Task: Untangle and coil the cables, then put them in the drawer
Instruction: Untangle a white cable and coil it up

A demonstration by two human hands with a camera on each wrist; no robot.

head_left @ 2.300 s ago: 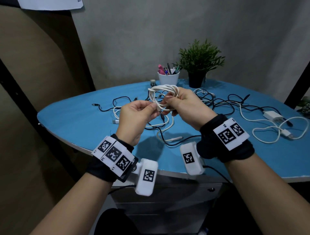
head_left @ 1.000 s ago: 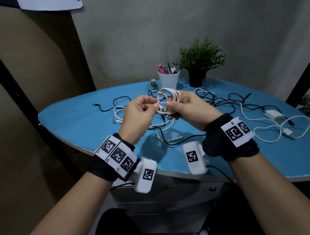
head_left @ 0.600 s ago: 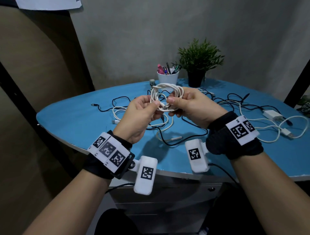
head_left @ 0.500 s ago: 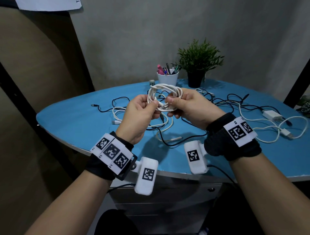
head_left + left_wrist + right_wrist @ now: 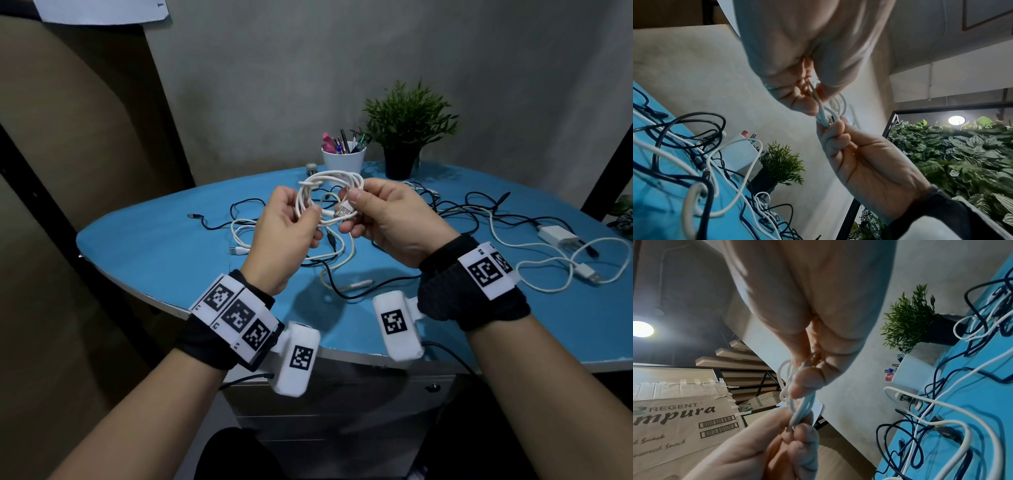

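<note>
I hold a coiled white cable (image 5: 329, 181) in the air above the blue table (image 5: 154, 246). My left hand (image 5: 291, 229) pinches the coil's left side, and the bundle (image 5: 823, 113) runs out between its thumb and fingers. My right hand (image 5: 373, 216) pinches the coil's right side together with its silver USB plug (image 5: 344, 212); the strands (image 5: 803, 404) pass under its thumb. Under the hands lie tangled black and white cables (image 5: 329, 260). The grey drawer unit (image 5: 342, 411) stands below the table edge, its drawers closed.
A white pen cup (image 5: 343, 159) and a potted plant (image 5: 406, 137) stand at the table's back. More black cables (image 5: 479, 212), a white charger (image 5: 556, 236) and a looped white cable (image 5: 565, 270) lie to the right. A black cable end (image 5: 195, 216) lies at the left.
The coil has been turned and tightened between both hands. The USB plug end now sits under my right thumb at the coil's front. Both hands stayed above the table's middle.
</note>
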